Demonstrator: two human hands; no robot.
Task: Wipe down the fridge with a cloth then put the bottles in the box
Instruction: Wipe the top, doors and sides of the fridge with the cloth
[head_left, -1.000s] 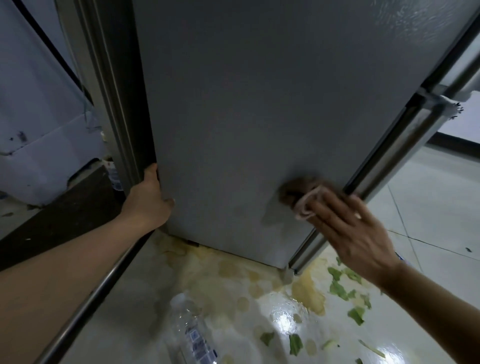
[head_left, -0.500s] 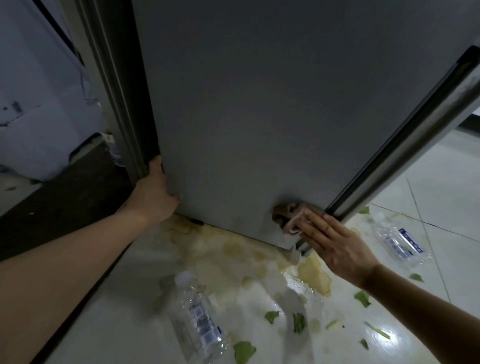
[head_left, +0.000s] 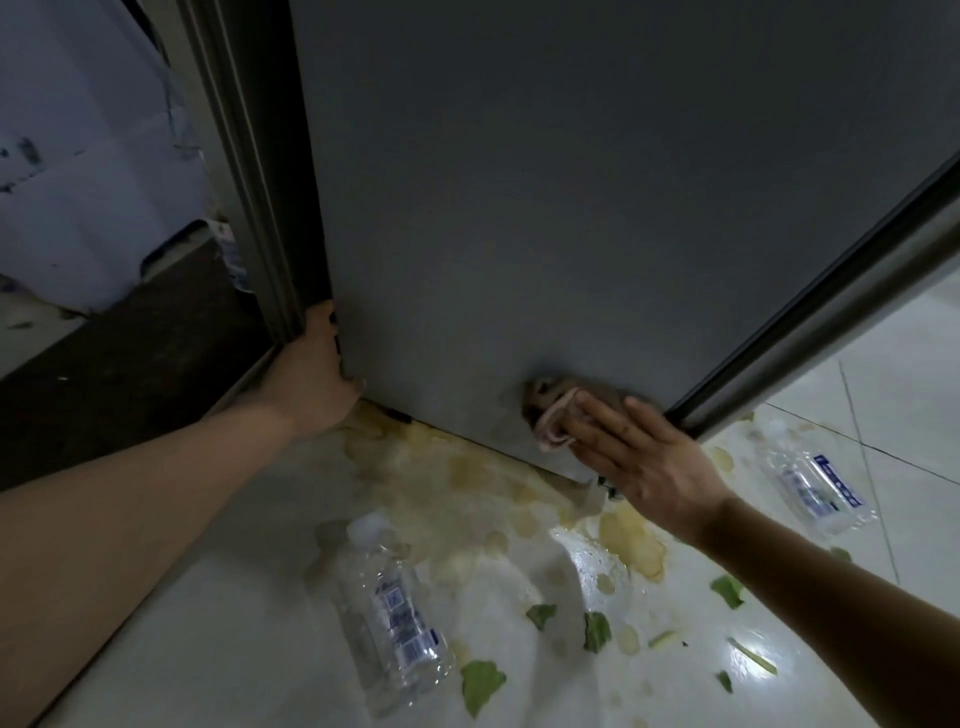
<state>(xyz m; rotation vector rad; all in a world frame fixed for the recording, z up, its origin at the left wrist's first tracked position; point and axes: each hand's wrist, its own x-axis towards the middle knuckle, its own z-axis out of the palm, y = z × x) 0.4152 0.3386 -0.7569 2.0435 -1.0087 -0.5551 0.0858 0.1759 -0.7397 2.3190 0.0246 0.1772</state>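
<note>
The grey fridge door (head_left: 545, 208) fills the upper view. My right hand (head_left: 644, 462) presses a crumpled pinkish-brown cloth (head_left: 556, 415) flat against the door's lower right corner. My left hand (head_left: 317, 379) grips the door's left edge near the bottom. A clear plastic bottle (head_left: 389, 618) with a blue label lies on its side on the floor below my arms. A second bottle (head_left: 815, 483) lies on the tiles to the right. No box is in view.
The white tiled floor (head_left: 883, 415) carries yellowish spill patches (head_left: 631, 540) under the door and scattered green leaf scraps (head_left: 480, 680). A dark cabinet or step (head_left: 130, 374) stands at left, with another bottle (head_left: 231, 254) behind the door frame.
My right hand has wiped the cloth down the door from mid-height to its bottom corner. The view has tilted down, so both floor bottles show. My left hand keeps its grip.
</note>
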